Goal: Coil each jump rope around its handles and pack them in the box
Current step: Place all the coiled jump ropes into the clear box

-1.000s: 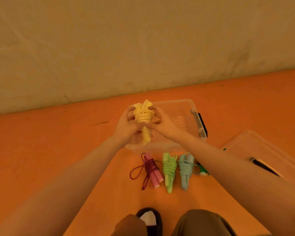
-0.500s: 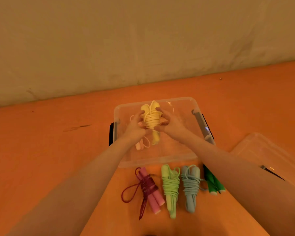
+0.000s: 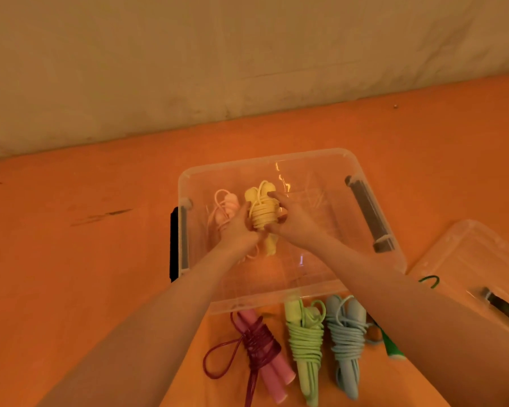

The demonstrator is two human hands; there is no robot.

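Lowered into clear box (image 3: 279,160) at frame centre beside pink rope (image 3: 225,205): yellow coiled rope (image 3: 262,212), fingers of left hand (image 3: 237,229) and right hand (image 3: 291,223) gripping it, near release.

Coiled jump ropes and the clear box on the orange floor

The yellow jump rope (image 3: 262,212), coiled around its handles, is being held by both hands inside the clear box (image 3: 376,261), just beside the pale pink rope (image 3: 226,207) that is lying there. In front of the box the pink-handled rope (image 3: 260,349), light green rope (image 3: 304,342), light blue rope (image 3: 347,339) and dark green rope (image 3: 393,348) are lying side by side.
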